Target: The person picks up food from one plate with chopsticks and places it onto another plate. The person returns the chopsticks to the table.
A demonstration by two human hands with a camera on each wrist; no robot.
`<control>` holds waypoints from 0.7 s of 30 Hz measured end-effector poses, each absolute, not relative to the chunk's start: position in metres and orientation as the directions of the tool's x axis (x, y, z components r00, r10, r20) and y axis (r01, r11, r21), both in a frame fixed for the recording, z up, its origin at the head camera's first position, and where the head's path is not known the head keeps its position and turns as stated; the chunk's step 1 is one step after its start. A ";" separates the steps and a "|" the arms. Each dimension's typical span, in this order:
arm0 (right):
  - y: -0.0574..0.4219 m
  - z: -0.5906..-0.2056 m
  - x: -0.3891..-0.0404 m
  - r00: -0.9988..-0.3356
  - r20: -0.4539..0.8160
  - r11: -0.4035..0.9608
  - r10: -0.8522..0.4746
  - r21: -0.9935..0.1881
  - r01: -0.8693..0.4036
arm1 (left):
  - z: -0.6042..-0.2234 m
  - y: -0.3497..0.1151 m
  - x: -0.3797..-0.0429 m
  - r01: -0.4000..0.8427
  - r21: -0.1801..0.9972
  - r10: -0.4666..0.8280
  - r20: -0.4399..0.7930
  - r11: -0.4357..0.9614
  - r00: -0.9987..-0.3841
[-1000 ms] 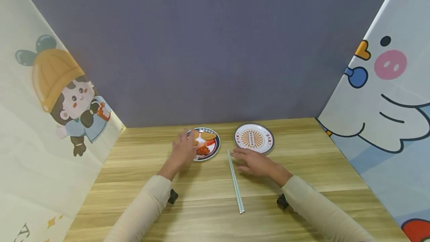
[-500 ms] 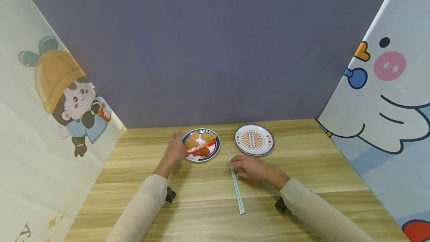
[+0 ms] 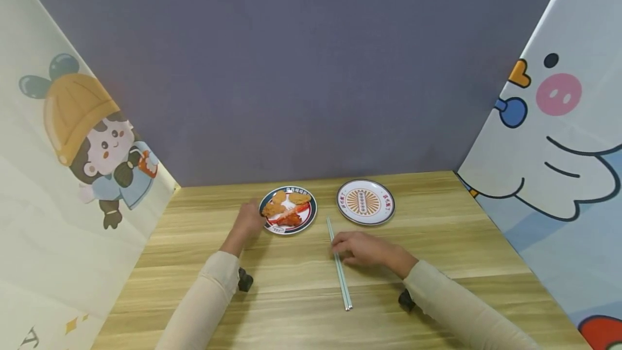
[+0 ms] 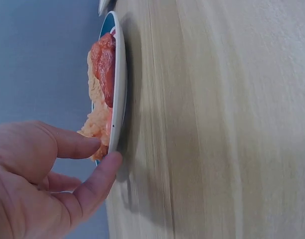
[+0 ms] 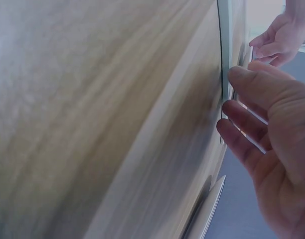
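Near the table's far edge, a dark-rimmed plate bears several pieces of food, breaded pieces, a red-and-white stick and a red-brown piece of meat. My left hand pinches this plate's left rim, thumb above and a finger below, as the left wrist view shows. A pair of pale green chopsticks lies lengthwise on the wood, right of the food plate. My right hand holds the chopsticks near their upper part, its curled fingertips over them and the thumb on the near side.
A second plate, white with an orange sunburst print, stands right of the food plate. Behind the wooden table rises a grey panel. Side panels with cartoon prints flank it.
My left hand has drawn back from above the food to the plate's left rim, its fingers closing there. My right hand has come slightly nearer and curled its fingers at the chopsticks.
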State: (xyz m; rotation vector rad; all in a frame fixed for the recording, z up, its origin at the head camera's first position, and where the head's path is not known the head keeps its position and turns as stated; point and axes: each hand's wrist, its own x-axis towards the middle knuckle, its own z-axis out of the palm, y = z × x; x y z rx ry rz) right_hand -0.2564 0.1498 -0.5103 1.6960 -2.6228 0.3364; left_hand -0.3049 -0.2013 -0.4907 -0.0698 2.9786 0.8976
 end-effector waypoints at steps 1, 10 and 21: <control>0.149 -0.511 -0.256 -0.402 0.123 0.379 -0.908 -0.173 -0.909 | -0.491 -0.202 -0.305 -0.049 0.550 -0.032 -0.041 0.834 -0.999; 0.143 -0.510 -0.255 -0.341 0.092 0.328 -0.935 -0.133 -0.935 | -0.496 -0.203 -0.309 -0.049 0.595 -0.029 -0.043 0.802 -0.999; 0.140 -0.512 -0.256 -0.267 0.097 0.260 -0.959 -0.077 -0.963 | -0.498 -0.200 -0.310 -0.122 0.632 -0.074 -0.101 0.766 -0.992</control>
